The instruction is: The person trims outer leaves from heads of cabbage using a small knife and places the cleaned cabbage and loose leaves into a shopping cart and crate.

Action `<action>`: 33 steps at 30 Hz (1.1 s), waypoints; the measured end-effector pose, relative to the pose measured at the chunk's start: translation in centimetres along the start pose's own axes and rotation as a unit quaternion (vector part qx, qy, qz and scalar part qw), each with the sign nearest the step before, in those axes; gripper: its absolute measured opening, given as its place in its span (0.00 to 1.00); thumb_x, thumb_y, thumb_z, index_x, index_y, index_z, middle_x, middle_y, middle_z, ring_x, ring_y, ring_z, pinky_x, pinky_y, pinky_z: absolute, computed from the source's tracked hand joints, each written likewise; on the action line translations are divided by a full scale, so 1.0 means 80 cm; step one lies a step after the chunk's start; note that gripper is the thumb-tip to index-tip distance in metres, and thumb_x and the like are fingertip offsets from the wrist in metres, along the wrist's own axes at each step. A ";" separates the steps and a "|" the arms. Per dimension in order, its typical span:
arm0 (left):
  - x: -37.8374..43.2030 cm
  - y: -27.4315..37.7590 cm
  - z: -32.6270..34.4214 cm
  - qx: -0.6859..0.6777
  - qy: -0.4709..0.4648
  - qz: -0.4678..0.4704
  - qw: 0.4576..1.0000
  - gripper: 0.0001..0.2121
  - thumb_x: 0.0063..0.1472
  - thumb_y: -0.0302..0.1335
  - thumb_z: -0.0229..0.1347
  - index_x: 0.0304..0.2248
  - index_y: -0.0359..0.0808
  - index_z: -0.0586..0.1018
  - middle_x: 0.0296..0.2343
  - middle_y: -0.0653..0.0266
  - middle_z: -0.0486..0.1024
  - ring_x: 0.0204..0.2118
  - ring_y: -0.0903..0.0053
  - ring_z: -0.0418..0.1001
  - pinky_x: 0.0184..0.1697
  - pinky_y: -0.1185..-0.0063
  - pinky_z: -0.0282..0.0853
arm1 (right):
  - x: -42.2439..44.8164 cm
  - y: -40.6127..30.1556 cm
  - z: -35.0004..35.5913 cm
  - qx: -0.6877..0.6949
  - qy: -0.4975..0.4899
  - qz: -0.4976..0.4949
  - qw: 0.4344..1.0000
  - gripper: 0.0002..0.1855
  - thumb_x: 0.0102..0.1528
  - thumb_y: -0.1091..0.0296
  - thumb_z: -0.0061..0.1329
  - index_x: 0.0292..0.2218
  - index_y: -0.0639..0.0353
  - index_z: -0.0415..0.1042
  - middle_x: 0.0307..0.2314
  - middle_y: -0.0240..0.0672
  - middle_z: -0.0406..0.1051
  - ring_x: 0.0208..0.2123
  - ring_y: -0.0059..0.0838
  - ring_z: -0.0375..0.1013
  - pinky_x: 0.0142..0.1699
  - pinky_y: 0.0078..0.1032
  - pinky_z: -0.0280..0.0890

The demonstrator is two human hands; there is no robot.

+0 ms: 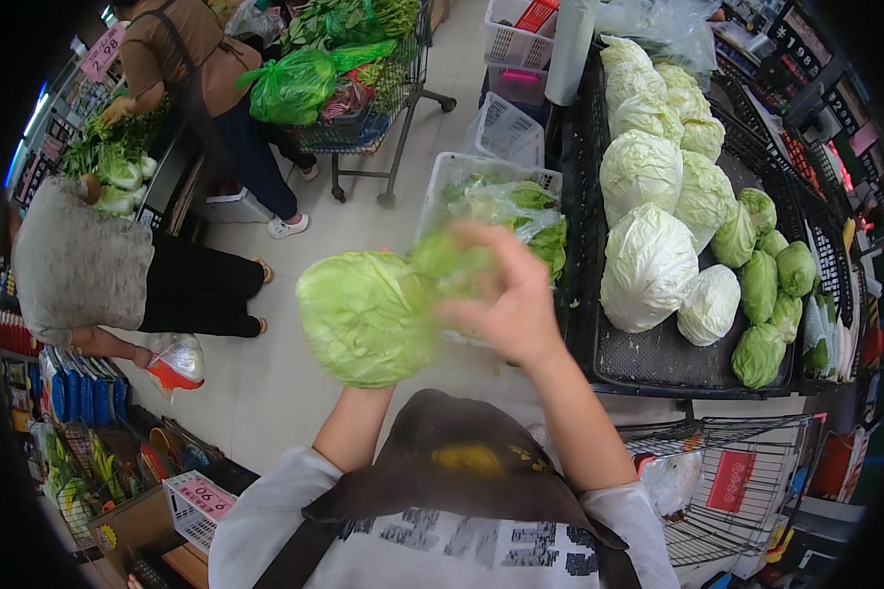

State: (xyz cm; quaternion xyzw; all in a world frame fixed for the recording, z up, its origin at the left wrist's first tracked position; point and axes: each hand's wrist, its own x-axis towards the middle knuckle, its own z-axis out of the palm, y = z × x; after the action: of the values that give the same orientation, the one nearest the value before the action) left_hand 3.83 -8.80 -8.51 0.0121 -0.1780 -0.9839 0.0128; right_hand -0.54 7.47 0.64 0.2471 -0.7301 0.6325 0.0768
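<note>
A round pale-green cabbage (365, 320) is held up before my chest by my left hand (388, 250), which is nearly all hidden beneath it; only the forearm and a bit of finger show. My right hand (512, 294), blurred, is at the cabbage's right side with fingers curled around a loose green outer leaf (449, 261). Whether that leaf is still joined to the head I cannot tell. Beyond the hands, a white plastic crate (431, 195) holds green leaves and clear plastic film.
At right, a black display stand (633, 368) bears napa cabbages (648, 265) and pointed green cabbages (759, 353). A wire shopping cart (737, 471) stands below it. Two people are at left, one beside a loaded cart (405, 125). White baskets (512, 129) stand ahead.
</note>
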 end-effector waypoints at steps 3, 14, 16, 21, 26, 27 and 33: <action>0.000 -0.006 -0.015 0.015 0.010 -0.028 0.999 0.23 0.59 0.43 0.41 0.49 0.39 0.62 0.46 0.59 0.64 0.47 0.68 0.63 0.48 0.69 0.63 | -0.005 -0.025 0.010 -0.021 -0.067 -0.023 0.997 0.27 0.36 0.59 0.62 0.37 0.64 0.69 0.30 0.36 0.67 0.30 0.28 0.69 0.37 0.23 0.63; -0.006 0.010 -0.006 -0.060 -0.021 -0.104 0.993 0.32 0.48 0.49 0.54 0.47 0.37 0.64 0.44 0.55 0.65 0.45 0.65 0.66 0.47 0.67 0.65 | -0.034 -0.033 0.001 -0.079 -0.019 -0.100 0.992 0.17 0.38 0.73 0.55 0.33 0.61 0.67 0.32 0.39 0.66 0.29 0.34 0.68 0.33 0.23 0.64; -0.005 0.003 -0.002 -0.028 -0.091 -0.081 0.992 0.37 0.44 0.52 0.56 0.48 0.38 0.62 0.46 0.53 0.62 0.47 0.63 0.64 0.48 0.65 0.63 | -0.040 -0.036 0.000 -0.078 -0.025 -0.094 0.992 0.14 0.38 0.82 0.49 0.32 0.65 0.69 0.32 0.43 0.66 0.27 0.31 0.67 0.31 0.20 0.63; -0.004 -0.003 -0.001 -0.007 -0.197 -0.081 0.977 0.43 0.38 0.56 0.58 0.51 0.42 0.56 0.51 0.45 0.50 0.51 0.56 0.56 0.51 0.62 0.60 | -0.066 -0.007 -0.004 -0.110 -0.027 -0.161 0.980 0.14 0.38 0.83 0.50 0.31 0.62 0.68 0.33 0.44 0.66 0.29 0.34 0.68 0.31 0.21 0.64; -0.010 -0.012 -0.033 -0.008 -0.191 -0.117 0.975 0.42 0.37 0.51 0.61 0.50 0.45 0.57 0.51 0.44 0.51 0.52 0.54 0.53 0.51 0.58 0.57 | -0.098 0.000 -0.006 -0.224 0.015 -0.184 0.957 0.11 0.42 0.81 0.50 0.30 0.65 0.63 0.25 0.43 0.68 0.26 0.35 0.69 0.29 0.22 0.64; -0.010 -0.014 -0.034 -0.005 -0.189 -0.119 0.975 0.42 0.36 0.50 0.61 0.50 0.45 0.58 0.50 0.44 0.51 0.53 0.54 0.53 0.51 0.58 0.57 | -0.102 0.005 -0.006 -0.240 0.033 -0.190 0.951 0.11 0.44 0.80 0.50 0.30 0.65 0.62 0.24 0.43 0.68 0.25 0.35 0.69 0.29 0.22 0.64; -0.018 -0.021 -0.043 0.037 -0.127 -0.119 0.984 0.43 0.34 0.51 0.60 0.49 0.40 0.58 0.47 0.54 0.60 0.50 0.63 0.60 0.52 0.65 0.59 | -0.102 0.023 -0.007 -0.283 0.135 -0.202 0.928 0.10 0.47 0.85 0.46 0.30 0.65 0.59 0.21 0.39 0.66 0.21 0.29 0.66 0.25 0.18 0.61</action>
State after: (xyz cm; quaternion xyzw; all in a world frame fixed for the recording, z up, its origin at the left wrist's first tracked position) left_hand 5.33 -8.39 -12.29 -0.0909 -0.2114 -0.9648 -0.1272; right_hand 5.58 10.32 -4.38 0.2693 -0.7962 0.3981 0.3676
